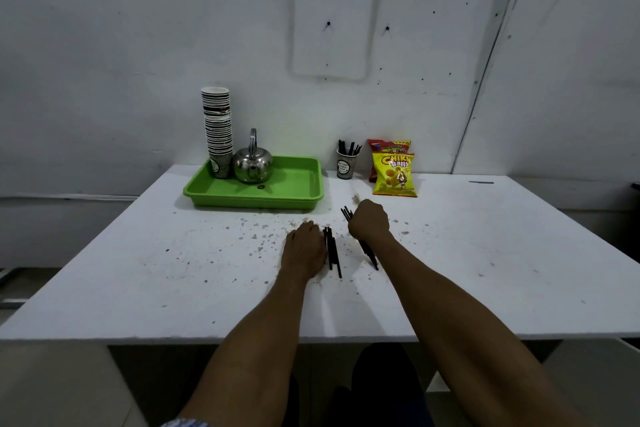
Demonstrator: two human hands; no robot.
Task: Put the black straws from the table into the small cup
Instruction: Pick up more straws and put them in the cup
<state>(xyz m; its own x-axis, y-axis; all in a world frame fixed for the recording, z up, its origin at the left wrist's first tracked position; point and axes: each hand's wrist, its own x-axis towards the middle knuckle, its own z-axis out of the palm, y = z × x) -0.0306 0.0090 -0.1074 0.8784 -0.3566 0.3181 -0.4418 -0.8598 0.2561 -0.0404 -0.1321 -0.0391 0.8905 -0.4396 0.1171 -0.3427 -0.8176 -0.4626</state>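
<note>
A bunch of black straws [333, 253] lies on the white table [173, 270], just right of my left hand [304, 248]. That hand rests flat on the table with its fingers against the bunch. My right hand [369, 220] is closed in a fist around another bundle of black straws [369, 255], whose ends stick out above and below the fist. The small cup [346, 166] stands at the back of the table with several black straws upright in it.
A green tray [294, 191] at the back left holds a tall stack of paper cups [218, 128] and a steel kettle [252, 163]. Two snack bags [394, 173] stand right of the small cup. Dark specks dot the table's middle.
</note>
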